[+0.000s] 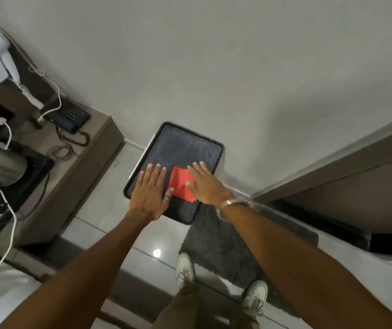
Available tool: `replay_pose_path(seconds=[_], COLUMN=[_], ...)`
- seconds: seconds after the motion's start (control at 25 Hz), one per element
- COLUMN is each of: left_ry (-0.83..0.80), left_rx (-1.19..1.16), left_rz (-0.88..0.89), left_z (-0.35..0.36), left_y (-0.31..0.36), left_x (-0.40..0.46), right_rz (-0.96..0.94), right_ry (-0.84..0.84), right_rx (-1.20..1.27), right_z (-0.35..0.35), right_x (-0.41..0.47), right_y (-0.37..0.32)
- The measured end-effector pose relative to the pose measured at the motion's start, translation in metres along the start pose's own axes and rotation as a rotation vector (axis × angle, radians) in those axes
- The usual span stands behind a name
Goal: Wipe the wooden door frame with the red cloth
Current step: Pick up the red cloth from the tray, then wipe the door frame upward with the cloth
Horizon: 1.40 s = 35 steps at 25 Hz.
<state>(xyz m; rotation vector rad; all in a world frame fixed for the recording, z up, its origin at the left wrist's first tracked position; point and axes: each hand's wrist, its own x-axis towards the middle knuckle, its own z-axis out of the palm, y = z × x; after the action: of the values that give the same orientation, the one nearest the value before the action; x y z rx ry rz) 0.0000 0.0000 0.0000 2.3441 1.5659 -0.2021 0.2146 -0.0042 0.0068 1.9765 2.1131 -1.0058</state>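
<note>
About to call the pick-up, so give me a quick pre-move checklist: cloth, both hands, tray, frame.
1. Red cloth in view, lying folded on the black tray: ok.
2. Right hand on the cloth, fingers flat and spread, not gripping: not ok.
3. Left hand open, thumb at the cloth's edge, no grip: not ok.
4. Tray resting steadily on its support: cannot tell.
5. Wooden door frame visible to the right, unobstructed: ok.
6. Cloth clean or damp: cannot tell.

Cloth (181,184) red. Tray (178,148) black rim, speckled dk grey inside. Mat (226,245) dk grey. Wall (214,67) off-white. Shoes (185,267) white.
</note>
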Motion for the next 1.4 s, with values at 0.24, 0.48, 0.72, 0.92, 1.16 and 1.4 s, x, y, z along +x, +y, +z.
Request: replay_pose_path(seconds=[0.24, 0.48, 0.72, 0.92, 1.16, 1.4], left_ry=[-0.006, 0.04, 0.276, 0.482, 0.746, 1.004], left_rx=[-0.017, -0.082, -0.159, -0.093, -0.004, -0.047], left_rz=[0.006, 0.069, 0.314, 0.66, 1.004, 1.051], left_z=[0.049, 0.01, -0.105, -0.201, -0.31, -0.392], left_y=[-0.033, -0.007, 0.073, 0.166, 0.317, 0.412], left_x=[0.037, 0.05, 0.066, 0.074, 0.062, 0.052], right_rz=[0.028, 0.132, 0.598, 0.448, 0.367, 0.1], right_ry=[-0.092, 0.021, 0.29, 0.526, 1.271, 2.036], right_rx=[-0.321, -0.057, 1.45, 1.947, 1.739, 0.585], right_z=[0.084, 0.049, -0.067, -0.149, -0.235, -0.296], right_x=[0.066, 0.073, -0.018, -0.137, -0.262, -0.335], right_y=[-0.003, -0.014, 0.012, 0.034, 0.073, 0.12])
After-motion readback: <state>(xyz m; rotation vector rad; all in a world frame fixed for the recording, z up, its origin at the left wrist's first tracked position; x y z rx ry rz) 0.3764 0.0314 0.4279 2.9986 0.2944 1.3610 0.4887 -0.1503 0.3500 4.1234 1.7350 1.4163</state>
